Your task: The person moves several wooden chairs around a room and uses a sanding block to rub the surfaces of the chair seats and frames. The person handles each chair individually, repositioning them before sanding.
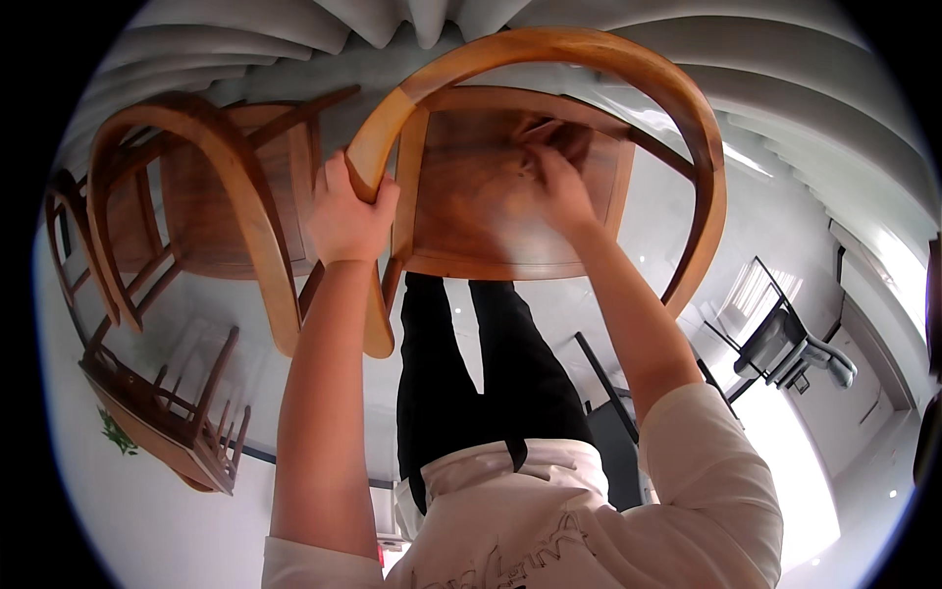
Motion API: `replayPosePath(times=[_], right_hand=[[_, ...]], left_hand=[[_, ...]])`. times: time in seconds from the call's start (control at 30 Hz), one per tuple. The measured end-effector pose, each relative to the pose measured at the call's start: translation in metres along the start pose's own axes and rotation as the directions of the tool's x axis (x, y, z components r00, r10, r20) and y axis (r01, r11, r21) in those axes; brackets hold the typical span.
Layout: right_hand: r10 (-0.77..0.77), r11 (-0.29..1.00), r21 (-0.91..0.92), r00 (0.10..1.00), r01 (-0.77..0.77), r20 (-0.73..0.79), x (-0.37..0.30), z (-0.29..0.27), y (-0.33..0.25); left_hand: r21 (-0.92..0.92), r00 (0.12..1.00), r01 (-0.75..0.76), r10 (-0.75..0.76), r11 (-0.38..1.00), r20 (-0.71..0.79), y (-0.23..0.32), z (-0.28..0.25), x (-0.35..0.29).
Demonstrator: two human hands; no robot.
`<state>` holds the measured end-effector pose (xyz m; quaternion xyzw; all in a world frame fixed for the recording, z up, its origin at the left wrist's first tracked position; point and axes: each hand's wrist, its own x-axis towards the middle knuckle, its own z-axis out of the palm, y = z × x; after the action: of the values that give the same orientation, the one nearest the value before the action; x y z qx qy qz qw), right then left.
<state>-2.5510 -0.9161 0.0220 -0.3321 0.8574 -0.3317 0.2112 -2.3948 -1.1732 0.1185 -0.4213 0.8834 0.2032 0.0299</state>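
A wooden armchair (pixel 505 211) with a curved one-piece back-and-arm rail (pixel 589 47) stands in front of my legs. My left hand (pixel 351 214) is wrapped round the left part of that rail. Over the far right part of the seat, my right hand (pixel 561 187) is closed on what looks like a brown cloth (pixel 571 140), bunched against the wood. The cloth's colour nearly matches the seat, and its edges are blurred, so its full shape is hard to make out. A hazy bright reflection lies on the near part of the seat.
A second wooden armchair (pixel 221 211) stands close on the left, with another beyond it. A wooden table or stool (pixel 162 422) is at the lower left. Pale curtains (pixel 785 79) hang along the far side. A dark grey office chair (pixel 785 348) is on the right.
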Motion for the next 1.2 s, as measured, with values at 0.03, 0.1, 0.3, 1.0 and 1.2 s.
replayPosePath(times=[0.03,0.1,0.3,1.0,1.2], right_hand=[[0.011,1.000,-0.004,0.980,-0.010,0.198,-0.003,0.013,0.014],[0.057,0.995,-0.096,0.946,-0.028,0.318,-0.014,0.049,0.030],[0.219,0.959,-0.258,0.886,-0.119,0.408,-0.003,0.078,0.015],[-0.116,0.835,-0.463,0.918,0.297,0.380,0.051,0.158,0.001],[-0.250,0.859,-0.259,0.803,0.442,0.540,-0.038,0.130,0.026]], left_hand=[[-0.012,1.000,-0.001,0.001,1.000,0.004,0.005,0.000,0.002],[-0.030,1.000,0.004,-0.004,1.000,0.015,0.009,-0.002,0.004],[-0.011,1.000,-0.003,0.003,1.000,-0.005,0.001,0.004,0.003],[-0.051,0.997,-0.060,0.058,0.997,-0.049,-0.005,0.006,0.001],[-0.072,1.000,-0.002,0.000,0.997,-0.025,-0.002,0.002,0.001]])
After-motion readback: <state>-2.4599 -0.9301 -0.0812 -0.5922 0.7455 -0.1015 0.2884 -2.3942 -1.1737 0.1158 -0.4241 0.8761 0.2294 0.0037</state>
